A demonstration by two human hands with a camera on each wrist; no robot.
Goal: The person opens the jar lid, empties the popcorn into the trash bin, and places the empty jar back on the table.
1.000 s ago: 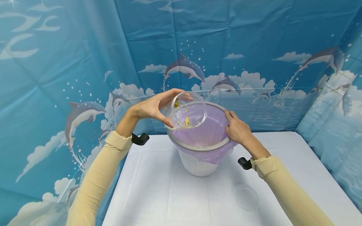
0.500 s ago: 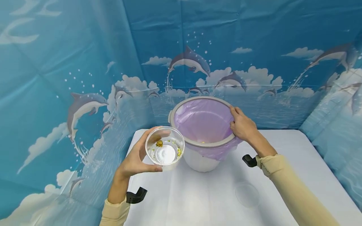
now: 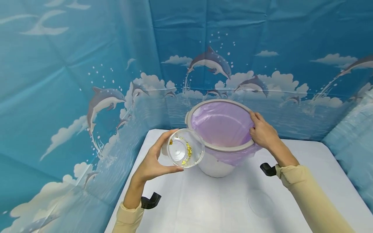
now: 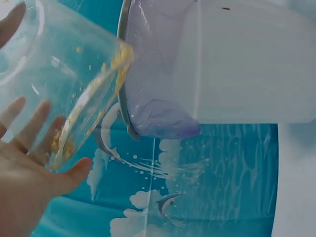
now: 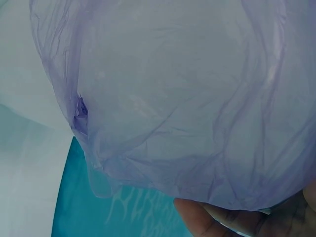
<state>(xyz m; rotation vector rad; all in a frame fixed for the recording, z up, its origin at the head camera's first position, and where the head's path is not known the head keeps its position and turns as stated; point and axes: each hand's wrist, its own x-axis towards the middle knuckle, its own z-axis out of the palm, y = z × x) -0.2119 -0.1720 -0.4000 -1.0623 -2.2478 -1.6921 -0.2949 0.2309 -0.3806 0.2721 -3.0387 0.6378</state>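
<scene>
A clear plastic tub [image 3: 201,152] with yellow crumbs and a darker yellow lump inside is held in my left hand [image 3: 150,165], thumb and fingers around its sides. It tilts in front of the left side of a white trash bin [image 3: 214,166], its mouth towards the head camera. In the left wrist view, crumbs cling along the bottom edge of the tub [image 4: 44,69]. A purple bag [image 3: 222,126] lines the bin and folds over its grey rim. My right hand [image 3: 264,134] grips that rim on the right side; its fingers [image 5: 195,217] show beneath the bag.
A transparent round lid [image 3: 260,203] lies on the white-covered table [image 3: 198,207], in front and to the right of the bin. Behind and beside the table hangs a blue dolphin-print curtain [image 3: 180,42].
My left hand has brought the tub from over the bin down towards me, turning its mouth to the head camera. The crumbs inside have shifted. My right hand keeps its hold on the rim.
</scene>
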